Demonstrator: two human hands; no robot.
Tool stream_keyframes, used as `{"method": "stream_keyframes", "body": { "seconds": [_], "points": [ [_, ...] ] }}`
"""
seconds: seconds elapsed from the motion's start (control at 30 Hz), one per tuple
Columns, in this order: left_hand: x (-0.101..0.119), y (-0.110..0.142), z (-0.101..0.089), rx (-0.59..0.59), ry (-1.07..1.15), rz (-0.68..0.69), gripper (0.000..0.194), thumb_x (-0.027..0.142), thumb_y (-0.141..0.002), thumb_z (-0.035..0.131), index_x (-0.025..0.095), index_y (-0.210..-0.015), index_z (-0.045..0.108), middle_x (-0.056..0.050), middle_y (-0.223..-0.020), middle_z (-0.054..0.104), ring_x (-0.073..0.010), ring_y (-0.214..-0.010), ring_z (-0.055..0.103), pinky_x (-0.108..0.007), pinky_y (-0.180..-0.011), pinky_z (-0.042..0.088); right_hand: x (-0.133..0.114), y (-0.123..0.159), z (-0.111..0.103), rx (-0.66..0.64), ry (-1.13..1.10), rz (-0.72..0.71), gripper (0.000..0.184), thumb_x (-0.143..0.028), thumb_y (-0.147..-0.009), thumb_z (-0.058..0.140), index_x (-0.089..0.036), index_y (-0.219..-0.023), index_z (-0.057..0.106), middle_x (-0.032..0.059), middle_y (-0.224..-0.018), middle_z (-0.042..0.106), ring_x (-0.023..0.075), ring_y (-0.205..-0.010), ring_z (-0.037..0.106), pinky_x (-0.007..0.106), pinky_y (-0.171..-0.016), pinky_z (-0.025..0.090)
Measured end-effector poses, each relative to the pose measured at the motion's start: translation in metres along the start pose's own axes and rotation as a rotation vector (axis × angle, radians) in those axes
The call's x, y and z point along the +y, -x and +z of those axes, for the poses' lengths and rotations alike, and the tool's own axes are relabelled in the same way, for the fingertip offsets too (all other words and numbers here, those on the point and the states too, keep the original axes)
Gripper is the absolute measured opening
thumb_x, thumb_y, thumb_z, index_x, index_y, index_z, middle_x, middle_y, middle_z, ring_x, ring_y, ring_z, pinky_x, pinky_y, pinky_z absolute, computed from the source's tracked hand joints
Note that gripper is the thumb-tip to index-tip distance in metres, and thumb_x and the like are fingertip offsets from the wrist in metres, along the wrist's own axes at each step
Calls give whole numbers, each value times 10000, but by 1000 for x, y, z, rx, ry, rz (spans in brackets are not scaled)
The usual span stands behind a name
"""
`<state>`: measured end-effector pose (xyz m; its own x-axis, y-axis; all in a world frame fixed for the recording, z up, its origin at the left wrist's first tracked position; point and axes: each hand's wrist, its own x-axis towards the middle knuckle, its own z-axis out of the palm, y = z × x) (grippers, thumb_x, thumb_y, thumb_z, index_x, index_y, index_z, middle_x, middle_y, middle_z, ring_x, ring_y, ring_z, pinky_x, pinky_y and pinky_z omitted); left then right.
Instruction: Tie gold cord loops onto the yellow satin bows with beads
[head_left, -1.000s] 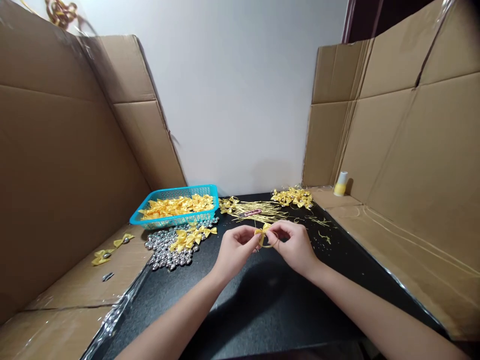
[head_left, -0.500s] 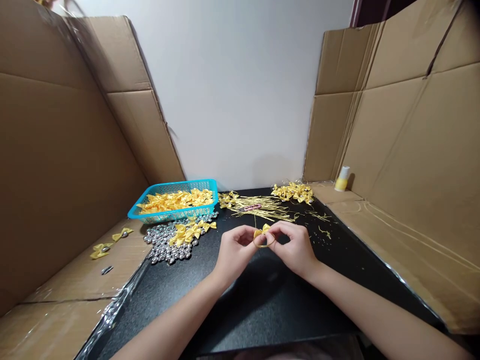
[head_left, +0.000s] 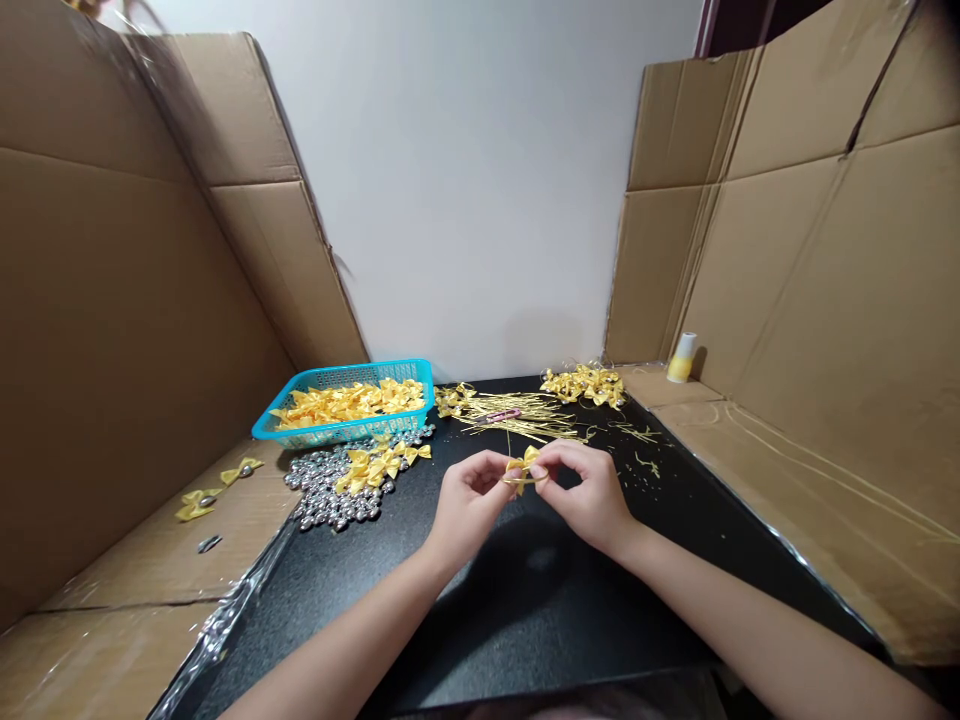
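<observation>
Both my hands meet above the black table (head_left: 525, 600), pinching one small yellow ribbon bow (head_left: 523, 465) with a gold cord loop hanging from it. My left hand (head_left: 469, 505) grips the loop's left side with thumb and fingers closed. My right hand (head_left: 589, 495) pinches the bow from the right. A thin gold cord end sticks up from the bow between the fingertips.
A blue basket (head_left: 345, 432) of yellow bows stands at the left rear, with a pile of silver bells (head_left: 326, 495) and loose bows (head_left: 382, 462) before it. Gold cords (head_left: 517, 415) and finished bows (head_left: 585, 385) lie at the back. A small spool (head_left: 682, 357) stands right. Cardboard walls enclose both sides.
The gold loop has shrunk and flattened between my fingers as my hands drew closer together. The view tilted slightly.
</observation>
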<state>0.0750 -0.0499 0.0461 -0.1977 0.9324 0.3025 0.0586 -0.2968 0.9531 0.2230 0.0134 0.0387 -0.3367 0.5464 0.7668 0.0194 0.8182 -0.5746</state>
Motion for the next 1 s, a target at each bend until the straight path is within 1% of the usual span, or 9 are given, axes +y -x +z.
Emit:
{"method": "stream_keyframes", "body": {
  "seconds": [0.23, 0.5, 0.67, 0.77, 0.83, 0.93, 0.97, 1.0],
  "points": [
    [-5, 3, 1, 19, -55, 39, 191, 307, -710, 767, 139, -775, 703, -44, -744, 718, -147, -677, 641, -223, -646, 509, 0, 2, 1, 19, 44, 11, 81, -144, -792, 618, -166, -717, 636, 20, -715, 656, 116, -591, 566, 221, -572, 457],
    [-11, 3, 0, 46, -120, 50, 184, 313, -733, 751, 138, -779, 720, -56, -742, 725, -163, -679, 648, -232, -641, 510, 2, 4, 4, 4, 85, -1, 79, -152, -801, 612, -165, -726, 633, 23, -715, 651, 117, -589, 554, 224, -560, 437],
    [-14, 4, -1, 61, -169, 96, 164, 299, -744, 734, 145, -796, 719, -54, -752, 724, -171, -698, 655, -243, -662, 520, 3, 5, 6, 13, 145, -17, 92, -176, -816, 607, -173, -734, 647, 24, -726, 670, 128, -598, 564, 248, -600, 430],
    [-14, 4, -1, 78, -209, 115, 155, 297, -753, 714, 144, -783, 715, -51, -732, 720, -164, -674, 647, -237, -637, 513, 3, 5, 7, 17, 179, -26, 89, -176, -822, 607, -177, -745, 651, 14, -735, 678, 123, -602, 568, 258, -641, 423],
    [-13, 3, 0, 102, -221, 118, 146, 290, -752, 705, 144, -759, 710, -42, -699, 710, -153, -640, 631, -224, -603, 496, 1, 6, 8, 43, 214, 3, 111, -196, -819, 622, -172, -710, 629, 7, -698, 658, 118, -582, 543, 257, -633, 405],
    [-11, 2, 1, 149, -219, 110, 130, 271, -747, 691, 143, -726, 697, -29, -656, 694, -137, -595, 608, -207, -559, 465, -4, 9, 10, 88, 228, 67, 287, -271, -823, 649, -167, -575, 550, -15, -549, 549, 103, -509, 462, 238, -550, 349],
    [-10, 2, 1, 164, -219, 106, 127, 266, -745, 688, 142, -716, 692, -26, -644, 689, -135, -584, 603, -205, -549, 458, -5, 11, 11, 88, 216, 66, 324, -292, -828, 652, -168, -549, 542, -22, -508, 509, 100, -492, 440, 235, -533, 335],
    [-10, 2, 1, 175, -221, 104, 125, 261, -743, 685, 142, -708, 687, -24, -637, 686, -134, -578, 601, -203, -544, 455, -7, 14, 12, 78, 198, 44, 320, -299, -837, 647, -169, -555, 566, -25, -490, 496, 100, -486, 434, 234, -530, 333]
  ]
}}
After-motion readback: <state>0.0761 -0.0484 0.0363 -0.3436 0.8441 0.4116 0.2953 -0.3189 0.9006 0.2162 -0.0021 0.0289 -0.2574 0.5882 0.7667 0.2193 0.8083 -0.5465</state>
